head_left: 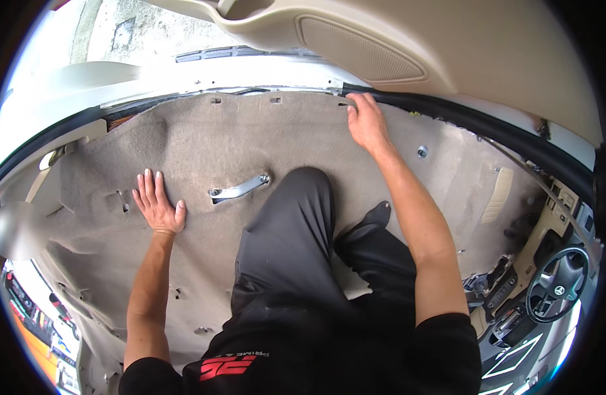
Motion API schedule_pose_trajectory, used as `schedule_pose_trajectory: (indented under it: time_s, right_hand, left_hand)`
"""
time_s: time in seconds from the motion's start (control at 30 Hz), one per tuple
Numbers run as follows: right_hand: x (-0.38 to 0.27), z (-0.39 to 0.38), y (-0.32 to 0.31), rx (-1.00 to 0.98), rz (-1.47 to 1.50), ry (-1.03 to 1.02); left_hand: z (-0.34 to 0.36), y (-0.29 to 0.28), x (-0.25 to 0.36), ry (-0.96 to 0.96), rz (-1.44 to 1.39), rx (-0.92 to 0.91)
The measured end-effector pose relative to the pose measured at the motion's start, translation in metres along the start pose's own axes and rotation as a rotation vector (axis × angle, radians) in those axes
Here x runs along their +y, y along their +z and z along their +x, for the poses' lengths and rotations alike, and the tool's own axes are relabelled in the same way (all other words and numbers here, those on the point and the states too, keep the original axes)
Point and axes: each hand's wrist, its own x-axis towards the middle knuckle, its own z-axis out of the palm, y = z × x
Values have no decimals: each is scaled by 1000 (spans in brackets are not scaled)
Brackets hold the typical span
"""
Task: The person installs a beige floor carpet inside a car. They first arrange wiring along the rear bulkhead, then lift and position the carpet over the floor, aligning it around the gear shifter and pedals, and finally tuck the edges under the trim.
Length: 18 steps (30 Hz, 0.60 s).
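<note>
Grey-beige carpet (pixel 303 135) covers the car floor beneath me, and I kneel on it. My left hand (pixel 159 205) lies flat on the carpet with its fingers stretched out, beside a small slot. Over at the carpet's far edge, my right hand (pixel 367 122) reaches the door sill, its fingertips on the border next to a black rubber seal (pixel 441 107). The fingers bend over that edge; whether they pinch it is hard to see. Between my hands a silver metal bracket (pixel 240 189) shows through a cutout in the carpet.
An open door with a beige trim panel (pixel 365 49) hangs over the far side. At right are the steering wheel (pixel 558 285) and dashboard. A seat belt (pixel 39 181) runs down at left. Bare metal parts (pixel 477 283) stick out near the console.
</note>
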Motion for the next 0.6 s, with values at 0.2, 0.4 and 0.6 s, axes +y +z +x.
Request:
schedule_pose_trajectory:
  time_s: [0.2, 0.4, 0.6]
  right_hand:
    - [36, -28, 19, 97, 81, -336]
    - [44, -41, 45, 253, 98, -366]
    - [38, -53, 41, 330, 29, -263]
  left_hand:
    - [-3, 0, 3, -10, 9, 34]
    - [7, -14, 15, -111, 4, 31]
    - [181, -30, 146, 75, -353, 457]
